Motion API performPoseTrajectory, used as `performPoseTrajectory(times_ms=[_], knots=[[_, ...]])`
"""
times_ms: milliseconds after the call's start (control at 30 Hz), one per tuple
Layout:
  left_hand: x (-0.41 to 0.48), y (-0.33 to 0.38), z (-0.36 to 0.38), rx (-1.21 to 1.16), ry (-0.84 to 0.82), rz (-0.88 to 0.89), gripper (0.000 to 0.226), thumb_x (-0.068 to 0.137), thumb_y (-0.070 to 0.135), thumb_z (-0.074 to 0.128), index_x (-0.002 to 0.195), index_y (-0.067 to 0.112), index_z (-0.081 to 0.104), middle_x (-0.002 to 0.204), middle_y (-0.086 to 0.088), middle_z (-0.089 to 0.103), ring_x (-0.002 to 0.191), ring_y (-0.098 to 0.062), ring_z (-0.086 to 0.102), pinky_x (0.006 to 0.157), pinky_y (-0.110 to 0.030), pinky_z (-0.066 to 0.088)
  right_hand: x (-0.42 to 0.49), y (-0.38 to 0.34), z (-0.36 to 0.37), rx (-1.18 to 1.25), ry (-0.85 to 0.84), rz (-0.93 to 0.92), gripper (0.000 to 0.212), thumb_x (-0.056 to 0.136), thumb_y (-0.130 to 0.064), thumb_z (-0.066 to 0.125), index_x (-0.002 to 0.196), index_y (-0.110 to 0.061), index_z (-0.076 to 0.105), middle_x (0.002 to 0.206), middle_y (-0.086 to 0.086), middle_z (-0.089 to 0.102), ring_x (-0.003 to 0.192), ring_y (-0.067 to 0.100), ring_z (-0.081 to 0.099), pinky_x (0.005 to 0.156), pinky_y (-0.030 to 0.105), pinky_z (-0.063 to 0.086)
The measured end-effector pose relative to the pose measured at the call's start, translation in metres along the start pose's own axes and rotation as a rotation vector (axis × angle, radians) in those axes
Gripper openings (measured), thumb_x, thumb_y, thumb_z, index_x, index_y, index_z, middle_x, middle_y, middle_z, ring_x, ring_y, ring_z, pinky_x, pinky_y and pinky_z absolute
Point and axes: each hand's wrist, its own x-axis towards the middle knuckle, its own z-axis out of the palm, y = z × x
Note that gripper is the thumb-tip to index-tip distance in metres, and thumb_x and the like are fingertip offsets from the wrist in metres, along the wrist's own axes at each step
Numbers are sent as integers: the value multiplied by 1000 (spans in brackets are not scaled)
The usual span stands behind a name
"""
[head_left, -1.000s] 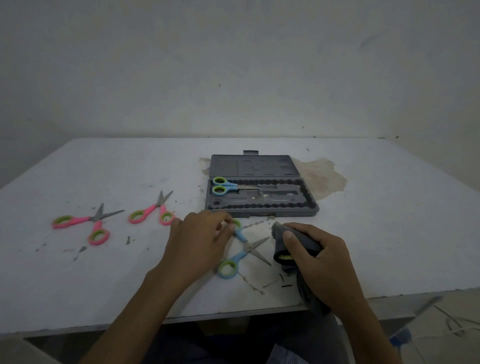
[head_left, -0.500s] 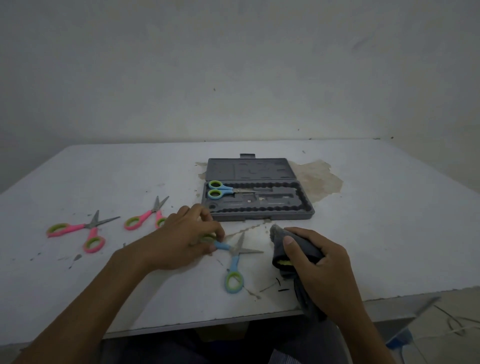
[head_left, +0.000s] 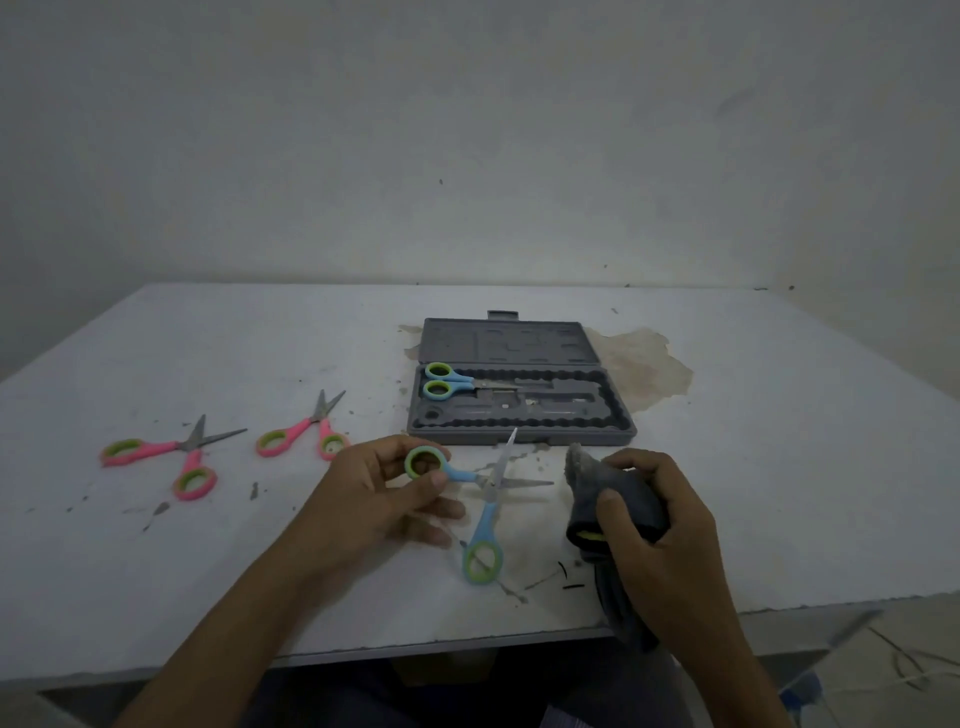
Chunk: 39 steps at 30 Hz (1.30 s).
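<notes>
Blue scissors with green-lined rings (head_left: 487, 512) are spread open just in front of the grey case. My left hand (head_left: 379, 499) pinches their upper ring between thumb and fingers; the lower ring hangs toward the table's front edge. My right hand (head_left: 660, 545) grips a dark grey cloth (head_left: 618, 499) to the right of the blades, and the cloth's tail drops over the table edge. A second blue pair (head_left: 449, 382) lies inside the open grey case (head_left: 613, 421).
Two pink scissors lie open on the white table (head_left: 156, 597): one pink pair (head_left: 171, 457) at far left, another pink pair (head_left: 306, 431) nearer the middle. A brown stain (head_left: 644, 364) marks the tabletop right of the case. The wall stands behind.
My left hand took hold of the blue scissors' upper ring and raised it. The scissors turned, their blades now pointing up and right. My right hand with the cloth stayed put.
</notes>
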Motion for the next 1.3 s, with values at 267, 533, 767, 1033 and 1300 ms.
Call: performPoseTrajectory(times_ms=[267, 533, 767, 1033, 1300], knots=[[-14, -3, 19, -35, -1, -4, 9, 100, 17, 47, 107, 12, 49, 97, -15, 75, 75, -43, 73, 64, -47, 62, -13, 4, -7, -149, -18, 28, 35, 81, -20, 73, 110, -28, 55, 104, -13, 60, 92, 2, 59, 74, 14, 49], [-15, -7, 19, -12, 17, 37, 10, 99, 22, 48, 108, 18, 50, 89, -20, 73, 57, -39, 67, 55, -46, 60, -18, 3, -5, -390, -57, -160, 43, 86, -53, 49, 122, -28, 49, 94, -10, 67, 73, 0, 61, 69, 10, 45], [-13, -14, 19, 7, 40, 109, 10, 98, 19, 51, 107, 14, 51, 83, -22, 70, 53, -38, 63, 40, -32, 50, -19, -28, 22, -497, -147, -314, 30, 90, -50, 49, 116, -37, 54, 94, -8, 60, 83, 15, 57, 65, 37, 45], [-12, -17, 20, 83, 5, 108, 6, 101, 18, 45, 106, 18, 48, 77, -25, 71, 56, -36, 64, 48, -35, 56, 8, -23, 31, -706, -227, -269, 28, 84, -42, 51, 110, -38, 62, 86, -5, 58, 76, 17, 54, 67, 33, 36], [-16, -18, 26, 193, 13, 169, 6, 101, 21, 46, 106, 23, 48, 69, -16, 71, 41, -21, 56, 35, -24, 39, -12, -32, 30, -639, -239, -417, 31, 87, -43, 56, 117, -35, 59, 90, -2, 61, 77, 16, 53, 67, 33, 39]])
